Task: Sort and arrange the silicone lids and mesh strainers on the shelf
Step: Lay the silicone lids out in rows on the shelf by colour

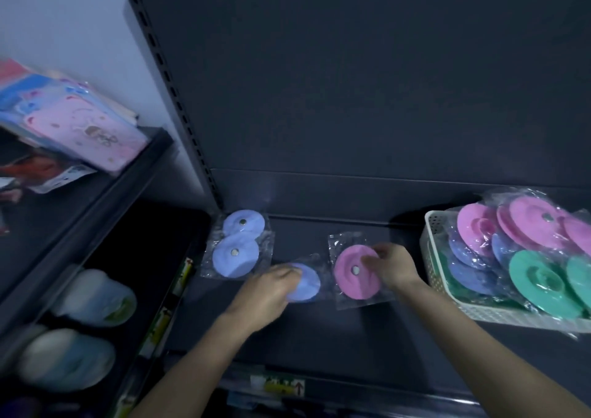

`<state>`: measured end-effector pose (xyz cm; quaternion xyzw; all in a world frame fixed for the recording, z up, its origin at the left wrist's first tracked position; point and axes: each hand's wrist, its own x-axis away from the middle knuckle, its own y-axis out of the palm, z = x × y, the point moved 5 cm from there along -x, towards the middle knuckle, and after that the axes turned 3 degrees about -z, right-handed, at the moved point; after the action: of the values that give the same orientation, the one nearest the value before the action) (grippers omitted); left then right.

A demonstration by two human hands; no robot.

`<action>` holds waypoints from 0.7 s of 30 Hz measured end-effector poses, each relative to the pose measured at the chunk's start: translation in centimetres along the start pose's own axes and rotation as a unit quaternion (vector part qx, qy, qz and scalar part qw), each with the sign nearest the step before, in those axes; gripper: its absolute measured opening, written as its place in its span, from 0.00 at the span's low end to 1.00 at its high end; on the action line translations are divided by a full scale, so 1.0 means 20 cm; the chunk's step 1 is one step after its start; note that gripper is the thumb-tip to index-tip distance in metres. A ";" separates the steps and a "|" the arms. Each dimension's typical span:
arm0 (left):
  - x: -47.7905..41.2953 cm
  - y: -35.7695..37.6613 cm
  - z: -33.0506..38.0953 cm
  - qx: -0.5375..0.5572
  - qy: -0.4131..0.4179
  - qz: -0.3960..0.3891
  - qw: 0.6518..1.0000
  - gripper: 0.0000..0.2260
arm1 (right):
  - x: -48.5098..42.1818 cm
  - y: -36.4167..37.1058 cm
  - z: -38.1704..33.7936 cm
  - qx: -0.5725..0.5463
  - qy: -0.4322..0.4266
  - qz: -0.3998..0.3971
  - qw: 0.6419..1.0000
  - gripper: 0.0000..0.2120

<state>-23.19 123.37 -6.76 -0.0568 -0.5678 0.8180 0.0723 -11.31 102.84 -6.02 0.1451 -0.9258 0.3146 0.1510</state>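
Observation:
Two blue silicone lids (236, 246) in clear bags lie overlapped at the back left of the dark shelf (319, 331). My left hand (271, 286) grips a third bagged blue lid (307, 285) just right of them. My right hand (391, 264) pinches the right edge of a bagged pink lid (353, 272) lying in the middle of the shelf. A white basket (438, 277) at the right holds several bagged pink, blue and green lids.
The shelf's dark back panel rises behind the lids. To the left stands another shelving unit with pink and blue packaged goods (80, 126) on top and pale round items (96, 296) below. Price labels (278, 385) run along the front edge.

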 end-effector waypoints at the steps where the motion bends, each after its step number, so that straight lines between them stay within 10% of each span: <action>1: 0.02 0.02 0.00 0.001 0.011 -0.021 1.000 0.13 | -0.01 0.01 0.00 0.015 0.002 -0.001 1.000 0.05; 7: 0.06 0.01 -0.03 0.092 -0.163 0.050 0.981 0.27 | -0.03 0.03 -0.01 0.044 -0.001 0.003 0.999 0.04; 15: -0.02 0.08 -0.03 -0.026 -0.241 -0.057 0.969 0.44 | -0.03 0.06 -0.03 0.061 -0.005 0.002 0.998 0.04; 21: -0.01 0.00 -0.04 0.185 -0.237 0.056 0.952 0.29 | -0.01 0.05 -0.04 0.008 -0.027 0.024 0.999 0.08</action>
<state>-22.95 124.07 -7.12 0.1212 -0.4030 0.9015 -0.1013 -11.34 104.18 -5.98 0.1329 -0.9303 0.3212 0.1173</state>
